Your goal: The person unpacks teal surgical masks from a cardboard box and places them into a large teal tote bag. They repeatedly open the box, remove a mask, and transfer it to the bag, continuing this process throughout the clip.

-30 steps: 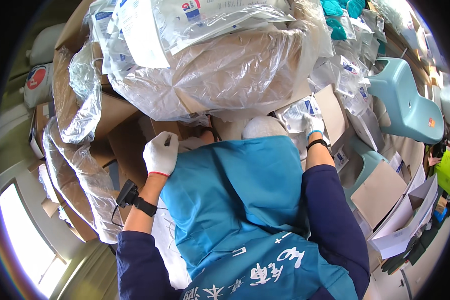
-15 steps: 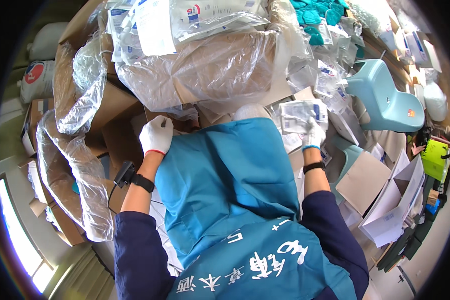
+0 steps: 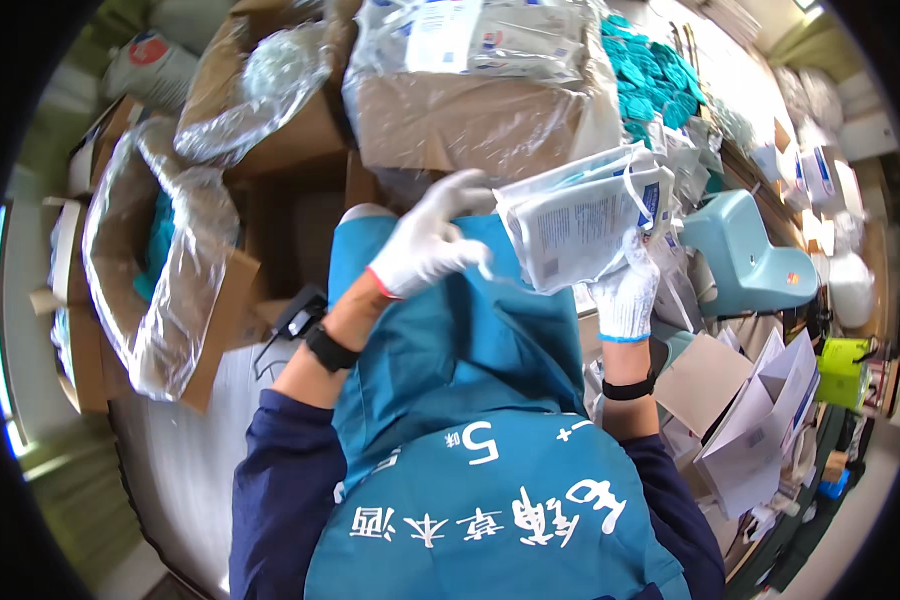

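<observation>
The clear plastic pouch with white folded contents and a printed label (image 3: 585, 220) is now lifted up in front of the person's chest; half a second ago both hands were still down at the foot of the cardboard boxes, so the pouch has been picked up out of the pile. The right hand (image 3: 625, 290), in a white knit glove, grasps the pouch by its lower right corner. The left hand (image 3: 430, 240), also gloved in white, is half curled beside the pouch's left edge, its fingertips at or just short of the plastic; whether it pinches the film I cannot tell.

Below lies a teal fabric sheet (image 3: 450, 340) spread over the lap. Just beyond the pouch stands a brown cardboard box lined with clear film and heaped with more pouches (image 3: 470, 110), leaving little room forward. To the left an open cardboard box with a loose plastic liner (image 3: 160, 280) crowds that side. To the right a pale blue plastic stool (image 3: 745, 260) and loose cardboard flats (image 3: 760, 400) hem in the arm. The freest room is upward and toward the body.
</observation>
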{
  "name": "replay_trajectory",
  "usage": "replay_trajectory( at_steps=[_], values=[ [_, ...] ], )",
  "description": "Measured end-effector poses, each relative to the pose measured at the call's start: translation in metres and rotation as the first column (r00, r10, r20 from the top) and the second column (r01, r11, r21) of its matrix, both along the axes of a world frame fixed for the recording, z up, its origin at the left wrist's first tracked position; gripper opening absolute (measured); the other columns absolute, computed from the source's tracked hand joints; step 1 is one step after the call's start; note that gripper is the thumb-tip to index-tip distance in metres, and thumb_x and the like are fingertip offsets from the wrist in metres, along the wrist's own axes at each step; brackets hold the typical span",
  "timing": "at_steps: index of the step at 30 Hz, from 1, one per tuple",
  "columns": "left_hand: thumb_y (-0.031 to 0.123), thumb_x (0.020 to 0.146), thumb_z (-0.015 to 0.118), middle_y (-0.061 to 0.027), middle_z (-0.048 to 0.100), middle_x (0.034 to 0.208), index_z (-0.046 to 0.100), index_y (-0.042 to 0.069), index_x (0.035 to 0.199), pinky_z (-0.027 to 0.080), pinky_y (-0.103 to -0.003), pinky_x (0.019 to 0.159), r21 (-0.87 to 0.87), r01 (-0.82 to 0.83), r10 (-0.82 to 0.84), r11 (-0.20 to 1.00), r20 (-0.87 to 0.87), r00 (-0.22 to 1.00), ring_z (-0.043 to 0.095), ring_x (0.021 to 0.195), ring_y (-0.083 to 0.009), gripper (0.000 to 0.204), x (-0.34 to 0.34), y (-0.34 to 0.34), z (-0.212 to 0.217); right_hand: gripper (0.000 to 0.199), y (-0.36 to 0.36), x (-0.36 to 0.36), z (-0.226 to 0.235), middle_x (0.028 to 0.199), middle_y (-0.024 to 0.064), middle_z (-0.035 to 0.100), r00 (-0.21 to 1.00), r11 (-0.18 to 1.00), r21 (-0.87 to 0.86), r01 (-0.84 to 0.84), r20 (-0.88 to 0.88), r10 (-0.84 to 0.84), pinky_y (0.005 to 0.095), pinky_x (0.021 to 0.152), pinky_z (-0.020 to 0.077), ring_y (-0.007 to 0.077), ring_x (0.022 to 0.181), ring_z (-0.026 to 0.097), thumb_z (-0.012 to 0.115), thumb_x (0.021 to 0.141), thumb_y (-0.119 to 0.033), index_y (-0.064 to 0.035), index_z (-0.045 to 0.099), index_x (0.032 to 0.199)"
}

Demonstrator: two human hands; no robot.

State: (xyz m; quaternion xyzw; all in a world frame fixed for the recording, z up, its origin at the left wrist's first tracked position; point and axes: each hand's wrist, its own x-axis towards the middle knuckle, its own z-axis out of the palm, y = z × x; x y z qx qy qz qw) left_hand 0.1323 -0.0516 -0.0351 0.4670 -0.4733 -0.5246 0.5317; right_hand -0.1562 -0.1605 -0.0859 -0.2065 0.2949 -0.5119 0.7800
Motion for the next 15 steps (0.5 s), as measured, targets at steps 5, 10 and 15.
replay_trajectory(
  at_steps=[5, 10, 15],
  values=[
    [0.024, 0.083, 0.080, -0.0096, 0.069, 0.096, 0.053, -0.003, 0.132, 0.052, -0.026, 0.064, 0.305, 0.168, -0.179, 0.937, 0.007, 0.984, 0.065, 0.072, -0.0107, 0.062, -0.057, 0.063, -0.015, 0.043, 0.058, 0.042, 0.029, 0.125, 0.0121, 0.061, 0.997, 1.000, -0.003, 0.029, -0.076, -0.029, 0.0442, 0.097, 0.0508, 0.0277, 0.115, 0.059, 0.064, 0.095, -0.016, -0.0047, 0.053, 0.135],
    [0.021, 0.089, 0.070, -0.0088, 0.069, 0.084, 0.063, -0.005, 0.121, 0.054, -0.026, 0.067, 0.504, 0.265, -0.322, 0.822, 0.029, 0.946, 0.064, 0.072, -0.0112, 0.042, -0.060, 0.123, 0.010, 0.041, 0.088, 0.022, 0.024, 0.127, 0.0153, 0.062, 0.998, 0.995, 0.078, -0.065, 0.006, 0.065, 0.0455, 0.098, 0.0511, 0.0303, 0.112, 0.062, 0.060, 0.097, -0.015, -0.0049, 0.052, 0.135],
    [0.020, 0.086, 0.075, -0.0070, 0.065, 0.093, 0.062, -0.002, 0.122, 0.051, -0.027, 0.073, 0.229, -0.054, -0.017, 0.972, 0.299, 0.954, 0.058, 0.076, -0.0088, 0.044, -0.093, 0.129, 0.009, 0.040, 0.104, 0.025, 0.012, 0.126, 0.0159, 0.062, 0.987, 0.991, 0.130, 0.000, 0.159, -0.021, 0.0499, 0.098, 0.0516, 0.0320, 0.117, 0.060, 0.060, 0.098, -0.020, -0.0042, 0.052, 0.134]
  ],
)
